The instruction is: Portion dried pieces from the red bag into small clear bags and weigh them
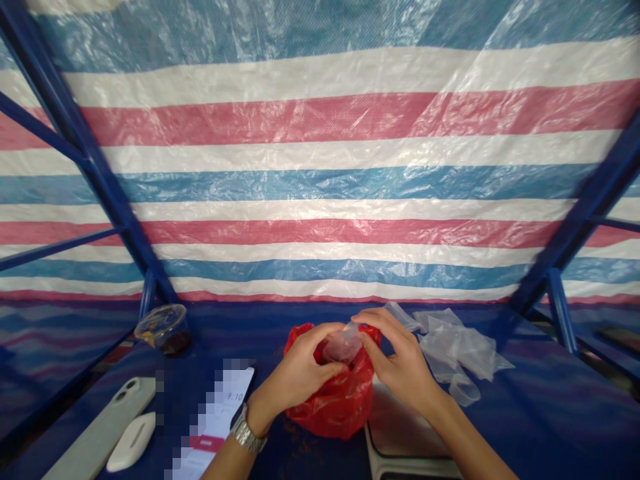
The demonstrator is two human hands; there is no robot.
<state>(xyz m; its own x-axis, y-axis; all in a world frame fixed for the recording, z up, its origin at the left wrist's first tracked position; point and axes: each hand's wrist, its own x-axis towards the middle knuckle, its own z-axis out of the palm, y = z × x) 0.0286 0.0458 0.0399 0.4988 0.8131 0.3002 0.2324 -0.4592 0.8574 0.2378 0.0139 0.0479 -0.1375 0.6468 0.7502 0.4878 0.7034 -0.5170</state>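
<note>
A red plastic bag [334,408] stands with its mouth open on the blue table in front of me. A small clear plastic bag [343,347] is at that mouth, between my hands. My left hand [306,363] curls its thumb and forefinger around the clear bag's left side. On the other side, my right hand [393,353] pinches the clear bag's upper edge between thumb and fingers. What lies inside the red bag is mostly hidden by my hands and the plastic.
Several flat clear bags [463,347] lie to the right. A kitchen scale [407,427] sits under my right forearm. At left are a lidded plastic cup [165,330], a pale phone [107,427], a white earbud case [133,441] and a lit phone [227,400]. Blue metal posts [107,193] flank a striped tarp.
</note>
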